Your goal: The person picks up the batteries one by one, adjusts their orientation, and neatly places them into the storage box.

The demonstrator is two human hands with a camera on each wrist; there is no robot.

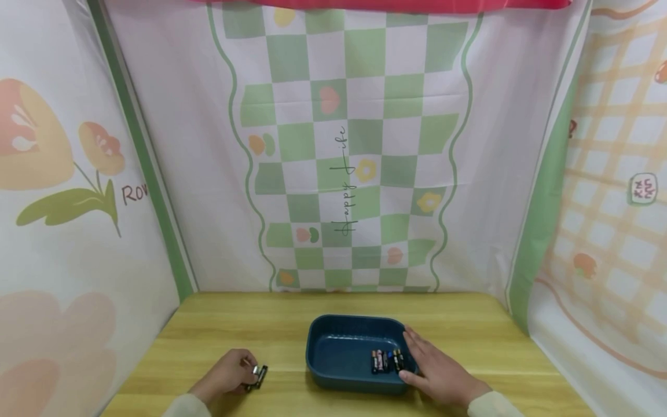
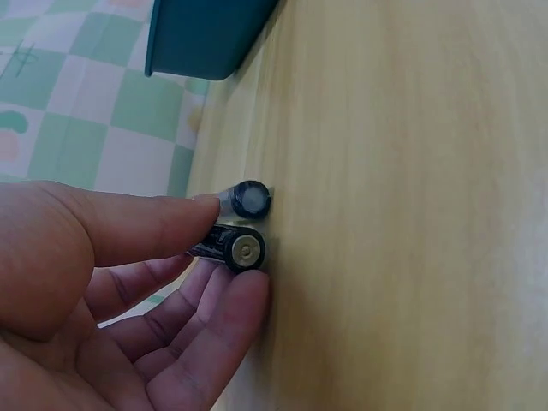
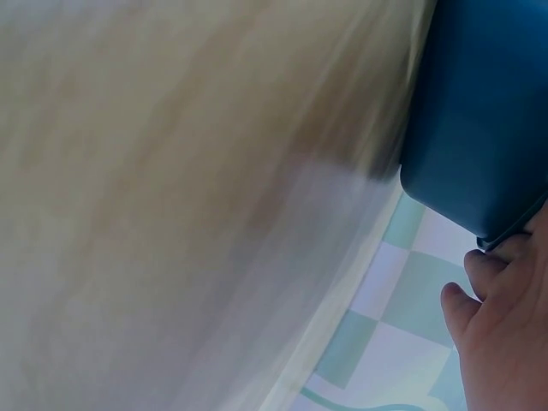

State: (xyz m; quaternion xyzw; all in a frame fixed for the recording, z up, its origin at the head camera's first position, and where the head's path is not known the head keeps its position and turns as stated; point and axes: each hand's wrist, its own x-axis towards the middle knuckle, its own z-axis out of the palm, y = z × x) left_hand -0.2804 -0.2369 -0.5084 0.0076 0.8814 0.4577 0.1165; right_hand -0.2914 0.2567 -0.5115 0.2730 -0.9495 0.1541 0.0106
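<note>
My left hand [image 1: 231, 373] is low over the table at the left, pinching a small dark battery [image 2: 244, 248] between thumb and fingers. Right beside it, close to the fingertips, is a second battery [image 2: 252, 199] with a dark end. To the right stands a dark blue rectangular bin [image 1: 339, 382]. Several batteries [image 1: 380, 361] lie side by side in its right part. My right hand [image 1: 440, 370] rests against the bin's right end, its fingers extended along the rim and its thumb at the front corner. In the right wrist view some fingertips show beside the bin's rim.
The wooden table [image 1: 281, 324] carries the bin near its middle. A checkered cloth [image 1: 359, 174] hangs behind the table. Printed curtains [image 1: 68, 249] close off the left and right sides.
</note>
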